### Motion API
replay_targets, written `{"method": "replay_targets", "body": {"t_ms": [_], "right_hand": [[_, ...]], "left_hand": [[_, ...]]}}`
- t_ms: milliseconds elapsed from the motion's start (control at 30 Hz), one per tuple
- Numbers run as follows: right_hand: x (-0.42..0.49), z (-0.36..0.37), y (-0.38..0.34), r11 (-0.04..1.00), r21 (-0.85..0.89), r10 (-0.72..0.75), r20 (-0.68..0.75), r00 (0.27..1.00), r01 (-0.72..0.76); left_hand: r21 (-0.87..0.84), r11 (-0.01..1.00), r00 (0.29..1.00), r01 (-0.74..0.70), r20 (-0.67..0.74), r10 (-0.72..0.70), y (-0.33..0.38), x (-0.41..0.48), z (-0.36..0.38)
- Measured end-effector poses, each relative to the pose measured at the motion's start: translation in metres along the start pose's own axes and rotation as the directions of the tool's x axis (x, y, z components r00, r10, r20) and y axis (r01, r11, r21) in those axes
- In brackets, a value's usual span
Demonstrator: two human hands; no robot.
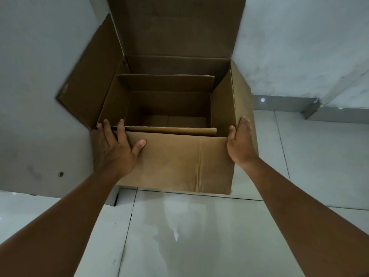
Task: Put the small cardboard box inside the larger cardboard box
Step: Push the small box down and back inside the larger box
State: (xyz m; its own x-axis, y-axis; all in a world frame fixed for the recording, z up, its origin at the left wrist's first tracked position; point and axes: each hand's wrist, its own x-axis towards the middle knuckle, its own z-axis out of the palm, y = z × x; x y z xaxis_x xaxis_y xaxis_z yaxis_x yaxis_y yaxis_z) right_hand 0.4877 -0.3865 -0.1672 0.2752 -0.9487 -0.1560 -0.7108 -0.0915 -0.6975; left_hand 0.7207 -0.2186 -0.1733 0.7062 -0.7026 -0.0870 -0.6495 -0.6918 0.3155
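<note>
The larger cardboard box [169, 162] stands open on the floor, its back and left flaps raised against the wall. Inside it, toward the left, sits the small cardboard box [169, 102], also open and empty, with its flaps up. A gap shows between the small box and the big box's right wall. My left hand [117, 150] lies spread on the big box's front left corner, fingertips at the rim. My right hand [240, 144] clasps the front right corner, thumb on the front rim and fingers along the right side.
The box stands on glossy white floor tiles [179, 236] in a corner of grey walls. A grey skirting ledge [283, 102] runs along the wall at the right. A small round metal fitting [61, 174] sits low on the left wall.
</note>
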Motion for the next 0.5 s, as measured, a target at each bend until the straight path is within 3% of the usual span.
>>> {"method": "replay_targets", "body": {"t_ms": [367,500], "right_hand": [[0.006,-0.006,0.002,1.000,0.004,-0.013,0.094,0.995,0.013],[0.002,-0.022,0.005,0.989,-0.136,-0.038,0.146,0.989,0.058]], "left_hand": [[-0.010,1.000,0.995,0.004,0.101,-0.003,0.002,0.011,-0.006],[0.032,0.996,0.982,0.082,0.169,-0.086,0.012,0.009,-0.017]]}}
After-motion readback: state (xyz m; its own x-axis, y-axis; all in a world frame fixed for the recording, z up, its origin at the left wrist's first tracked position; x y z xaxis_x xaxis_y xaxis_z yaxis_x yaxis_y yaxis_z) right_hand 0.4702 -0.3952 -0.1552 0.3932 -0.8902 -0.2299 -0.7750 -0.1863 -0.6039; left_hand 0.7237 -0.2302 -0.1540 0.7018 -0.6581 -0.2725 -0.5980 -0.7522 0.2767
